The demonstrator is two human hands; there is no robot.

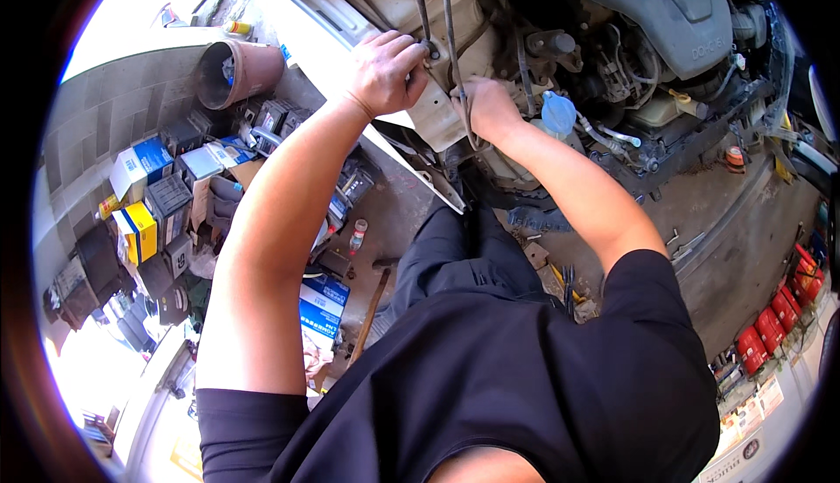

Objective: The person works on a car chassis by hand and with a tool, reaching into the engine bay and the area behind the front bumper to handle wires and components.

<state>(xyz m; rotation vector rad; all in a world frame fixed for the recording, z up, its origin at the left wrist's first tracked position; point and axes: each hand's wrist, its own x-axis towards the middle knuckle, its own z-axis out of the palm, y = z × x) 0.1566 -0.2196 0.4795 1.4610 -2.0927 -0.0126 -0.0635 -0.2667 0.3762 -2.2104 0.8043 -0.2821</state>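
I lean over the open engine bay of a car. My left hand (385, 73) is closed, knuckles up, at the edge of the beige inner body panel (440, 115), beside the white fender edge (409, 166). What its fingers hold, if anything, is hidden. Close by on the right, my right hand (488, 108) is curled at the same panel, next to a dark hanging cable (454, 41). Its fingertips are partly hidden, so I cannot make out what they grip. A blue cap (558, 114) on a filler neck sits just right of my right wrist.
A grey plastic engine cover (669, 10) lies at the far right. Boxes and car batteries (168, 201) crowd the left wall beside a brown bucket (262, 72). A wooden-handled hammer (371, 308) and a bottle (358, 236) are near my legs. Red canisters (770, 330) line the right.
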